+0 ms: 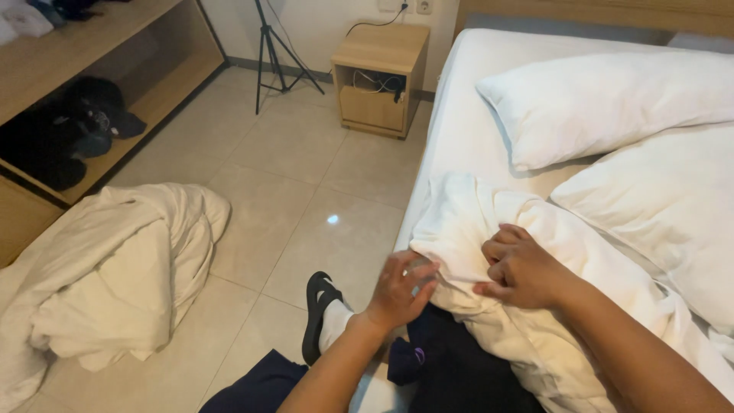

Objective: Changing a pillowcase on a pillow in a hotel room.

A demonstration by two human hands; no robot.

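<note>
A crumpled white sheet lies bunched on the bed near its left edge. My right hand is closed around a fold of this sheet. My left hand pinches the sheet's lower left edge with its fingertips. Both forearms reach in from the bottom of the view. Two white pillows rest on the mattress to the right, beyond my hands.
A heap of white bedding lies on the tiled floor at left. A wooden nightstand and a black tripod stand by the far wall. Open wooden shelving holds dark items. My foot in a black sandal stands by the bed.
</note>
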